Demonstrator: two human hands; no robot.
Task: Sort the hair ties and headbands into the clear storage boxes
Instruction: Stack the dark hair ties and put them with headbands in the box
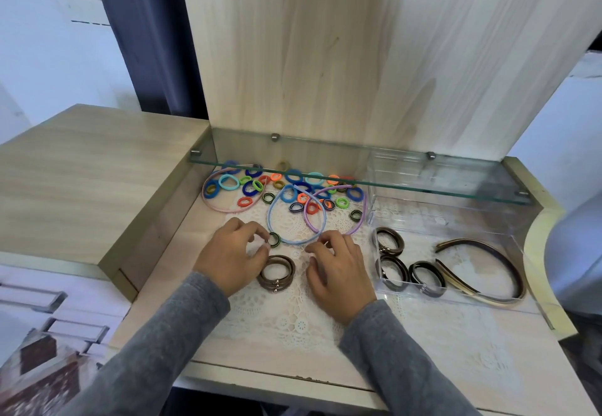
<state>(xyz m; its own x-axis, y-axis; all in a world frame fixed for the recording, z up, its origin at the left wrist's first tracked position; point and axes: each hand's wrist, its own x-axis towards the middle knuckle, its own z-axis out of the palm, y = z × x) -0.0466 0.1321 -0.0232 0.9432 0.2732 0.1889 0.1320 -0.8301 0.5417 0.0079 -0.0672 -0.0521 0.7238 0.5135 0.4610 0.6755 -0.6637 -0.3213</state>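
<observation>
Striped hair tie (274, 239): on the lace mat (286, 318), just left of the blue headband (269, 218).
Left hand (233, 257): fingers (259, 231) pinch that tie.
Right hand (338, 272): fingers curled down at the headband's lower right; I cannot tell whether they grip anything.
Hidden: coloured ties (293, 176) blur under the glass shelf (423, 184).
Box (423, 246): right, holding brown ties.
Room: bare bench (423, 366) toward the front edge.

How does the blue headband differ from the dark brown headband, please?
The blue headband is thin and bright; the dark brown headband looks wider and dull. The blue one lies on the lace mat, outside any box; the brown one lies inside the clear box. The blue one's open ends point toward the back, the brown one's toward the left. Both are open curved bands.
</observation>
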